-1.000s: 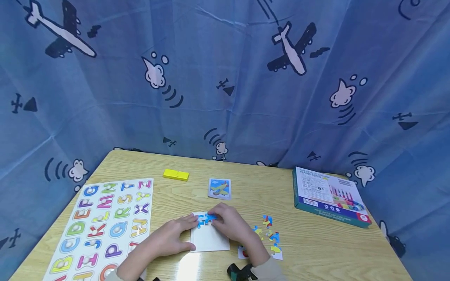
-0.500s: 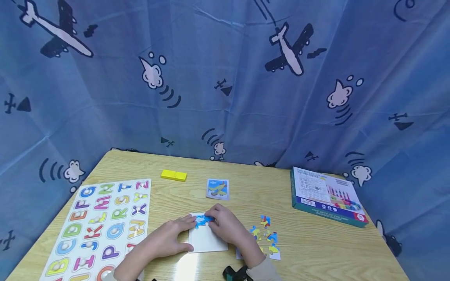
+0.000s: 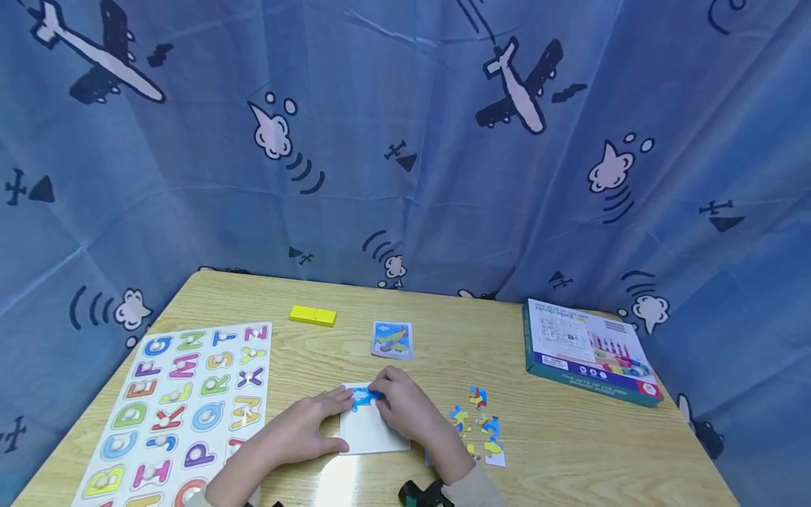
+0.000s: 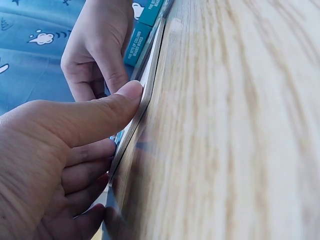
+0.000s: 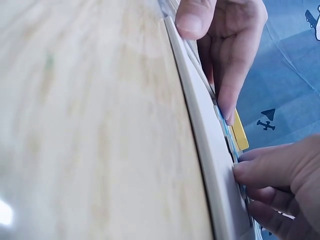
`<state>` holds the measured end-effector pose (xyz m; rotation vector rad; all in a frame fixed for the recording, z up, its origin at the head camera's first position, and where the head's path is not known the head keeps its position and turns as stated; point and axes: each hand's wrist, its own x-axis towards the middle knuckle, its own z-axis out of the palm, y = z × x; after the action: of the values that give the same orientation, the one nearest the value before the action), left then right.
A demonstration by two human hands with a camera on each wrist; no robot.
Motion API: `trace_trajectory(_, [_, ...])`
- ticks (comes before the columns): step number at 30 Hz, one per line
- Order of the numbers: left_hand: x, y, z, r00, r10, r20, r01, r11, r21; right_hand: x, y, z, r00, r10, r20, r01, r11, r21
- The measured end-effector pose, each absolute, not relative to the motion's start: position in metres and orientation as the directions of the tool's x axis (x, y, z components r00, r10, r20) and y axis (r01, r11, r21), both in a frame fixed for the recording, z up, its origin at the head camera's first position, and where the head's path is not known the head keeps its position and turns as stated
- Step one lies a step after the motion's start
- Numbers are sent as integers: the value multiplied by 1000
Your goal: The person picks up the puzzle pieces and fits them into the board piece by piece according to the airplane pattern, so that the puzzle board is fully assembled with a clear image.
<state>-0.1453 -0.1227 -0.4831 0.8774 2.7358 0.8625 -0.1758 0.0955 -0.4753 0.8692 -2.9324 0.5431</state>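
Observation:
A white square puzzle tray (image 3: pixel 374 434) lies in front of me, with joined blue puzzle pieces (image 3: pixel 361 397) along its far edge. My left hand (image 3: pixel 305 424) rests at the tray's left side, its thumb on the edge in the left wrist view and its fingers reaching the far left corner. At the far right part of the tray, my right hand (image 3: pixel 405 405) pinches a blue puzzle piece, mostly hidden under the fingers. The right wrist view shows that thumb (image 5: pixel 245 172) low against the tray's face. Several loose puzzle pieces (image 3: pixel 491 426) lie right of my right hand.
A picture card with a yellow plane (image 3: pixel 392 340) lies beyond the tray. A yellow block (image 3: pixel 313 316) sits farther back. The alphabet board (image 3: pixel 184 401) covers the table's left side, and a flat box (image 3: pixel 589 352) stands at the back right.
The right fingers have pushed the blue piece closer against the blue pieces beside it. The left hand stays at the tray's edge. The whole head view has shifted slightly.

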Motion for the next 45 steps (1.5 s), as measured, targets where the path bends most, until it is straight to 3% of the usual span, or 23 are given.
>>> trace_trajectory(11, [-147, -118, -481, -817, 576, 26, 501, 685, 529, -173, 95, -477, -827, -541, 153, -562, 786, -257])
trace_trajectory(30, [-153, -94, -480, -765, 627, 150, 633, 688, 353, -175, 97, -478, -858, -497, 128, -500, 753, -428])
trace_trajectory(45, [-151, -96, -479, -787, 611, 81, 590, 709, 386, -180, 129, -459, -908, -419, 10, -323, 683, -655])
